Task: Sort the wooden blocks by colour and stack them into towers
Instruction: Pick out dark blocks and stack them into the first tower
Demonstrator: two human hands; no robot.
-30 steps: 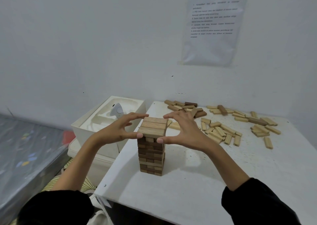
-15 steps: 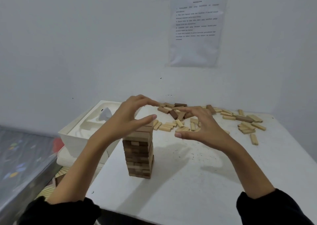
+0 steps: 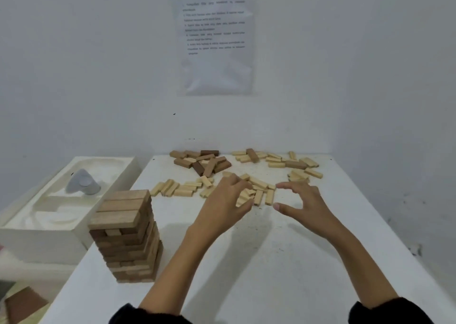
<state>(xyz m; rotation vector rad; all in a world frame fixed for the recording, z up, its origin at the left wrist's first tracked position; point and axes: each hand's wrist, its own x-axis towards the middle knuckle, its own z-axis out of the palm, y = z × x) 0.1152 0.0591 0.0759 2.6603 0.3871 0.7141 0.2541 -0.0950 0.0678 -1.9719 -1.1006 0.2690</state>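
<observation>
Arched left grip (image 3: 222, 207) over pale blocks (image 3: 269, 196) toward the worktop's (image 3: 246, 274) far edge, hold unclear; held right grip (image 3: 303, 202) beside them, half spread, empty. Noted brown tower (image 3: 128, 235) by left edge.

- Tower (image 3: 125, 235) stands on the table (image 3: 246, 262), front left.
- Box (image 3: 44, 237) sits left of the table, beside the tower.
- Rear pile (image 3: 202, 162) lies at the table's back edge, with more blocks (image 3: 278, 159) to its right.
- Middle blocks (image 3: 183, 188) lie before the rear pile.
- Left hand (image 3: 222, 205) is over the middle blocks, right hand (image 3: 303, 205) just right of them.
- Sheet (image 3: 217, 39) hangs on the wall behind.
</observation>
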